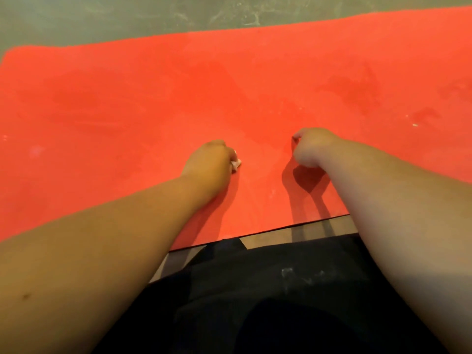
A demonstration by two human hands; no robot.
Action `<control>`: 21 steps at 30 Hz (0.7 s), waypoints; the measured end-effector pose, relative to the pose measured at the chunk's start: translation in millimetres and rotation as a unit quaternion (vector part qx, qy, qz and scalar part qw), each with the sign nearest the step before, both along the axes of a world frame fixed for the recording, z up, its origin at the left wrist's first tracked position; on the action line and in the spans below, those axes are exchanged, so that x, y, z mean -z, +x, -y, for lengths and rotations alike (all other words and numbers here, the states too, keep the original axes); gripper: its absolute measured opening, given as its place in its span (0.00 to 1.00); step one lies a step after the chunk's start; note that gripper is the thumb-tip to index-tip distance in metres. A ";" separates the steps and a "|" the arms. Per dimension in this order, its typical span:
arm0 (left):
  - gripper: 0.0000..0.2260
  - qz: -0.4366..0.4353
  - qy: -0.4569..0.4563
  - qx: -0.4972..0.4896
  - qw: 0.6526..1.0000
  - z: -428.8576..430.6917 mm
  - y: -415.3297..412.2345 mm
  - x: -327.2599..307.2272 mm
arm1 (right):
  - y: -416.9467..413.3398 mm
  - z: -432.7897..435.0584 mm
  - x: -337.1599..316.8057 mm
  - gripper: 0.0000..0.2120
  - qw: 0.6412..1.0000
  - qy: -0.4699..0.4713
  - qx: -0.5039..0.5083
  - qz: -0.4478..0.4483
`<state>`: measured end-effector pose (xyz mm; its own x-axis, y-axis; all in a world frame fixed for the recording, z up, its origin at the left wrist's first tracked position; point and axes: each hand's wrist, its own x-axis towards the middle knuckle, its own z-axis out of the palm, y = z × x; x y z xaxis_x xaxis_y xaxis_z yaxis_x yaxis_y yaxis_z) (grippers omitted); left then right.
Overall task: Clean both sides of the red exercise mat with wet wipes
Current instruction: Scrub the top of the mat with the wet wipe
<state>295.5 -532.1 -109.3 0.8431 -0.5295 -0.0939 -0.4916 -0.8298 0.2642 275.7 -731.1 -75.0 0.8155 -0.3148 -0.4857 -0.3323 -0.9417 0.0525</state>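
Mat lay flat across the whole middle of the frame, grey floor above it, near edge running along bottom centre just ahead of the person's dark lap. Left hand, centre frame, had its fingers curled tight round a small white wipe; only a corner poked out on the right side of the fist, touching the mat. Right hand sat just right of centre, fingers curled under, knuckles on the mat; nothing visible in it, but the palm side was hidden. Risks as I read it: the wipe was balled up small, so the contact patch looked tiny, meaning likely missed strips and dirt smeared rather than lifted once it loaded up or dried. Pale smudges at upper right and specks at the right edge lay well apart from both hands, easy to skip. A hard push away could slide or ruck the mat, since only the right fist pinned it. Couldn't tell which side was up, so the flip could get forgotten.
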 end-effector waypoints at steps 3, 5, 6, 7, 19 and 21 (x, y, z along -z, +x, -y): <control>0.11 -0.034 -0.004 0.081 0.996 19.1 -28.0 3.0 | 9.4 2.4 4.5 0.16 1.000 -0.006 0.008 0.015; 0.11 -0.060 -0.006 0.198 0.978 30.5 -60.2 -1.8 | 12.1 6.5 6.1 0.16 0.996 0.021 0.070 0.054; 0.11 -0.065 0.001 0.232 0.970 32.5 -63.6 -3.7 | 11.0 8.1 6.7 0.15 0.993 0.026 0.095 0.065; 0.10 -0.058 0.006 0.241 0.969 32.6 -56.0 -4.5 | 12.2 10.8 8.2 0.15 0.993 0.020 0.092 0.075; 0.14 -0.117 -0.177 -0.044 0.976 -8.1 -0.3 -5.1 | 16.6 -27.2 2.0 0.11 0.972 0.165 0.045 0.162; 0.11 -0.036 -0.115 -0.088 0.989 -31.9 14.9 -1.2 | 16.6 -50.4 1.6 0.10 0.968 0.223 -0.013 0.117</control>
